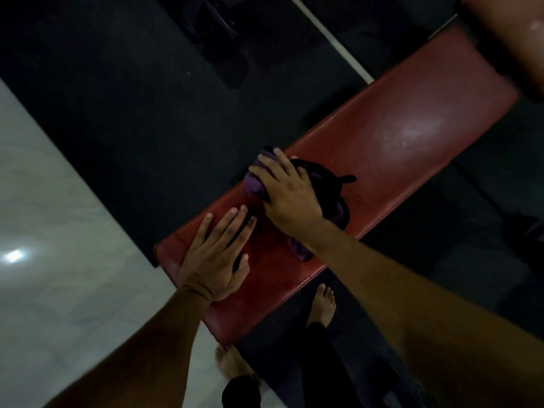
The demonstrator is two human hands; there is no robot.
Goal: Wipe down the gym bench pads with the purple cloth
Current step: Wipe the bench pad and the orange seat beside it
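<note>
- We see a red padded gym bench pad [391, 125] running diagonally over a dark rubber floor mat [123, 92].
- On the pad lies a bunched purple cloth [254, 185], pressed under our right hand [290, 195].
- Our left hand [216, 257] rests flat on the pad's near end, beside the cloth.

My left hand [213, 260] lies flat, fingers straight and spread, palm down. My right hand [287, 195] reaches further ahead, palm down, fingers loosely spread, both forearms bare and extended.
</note>
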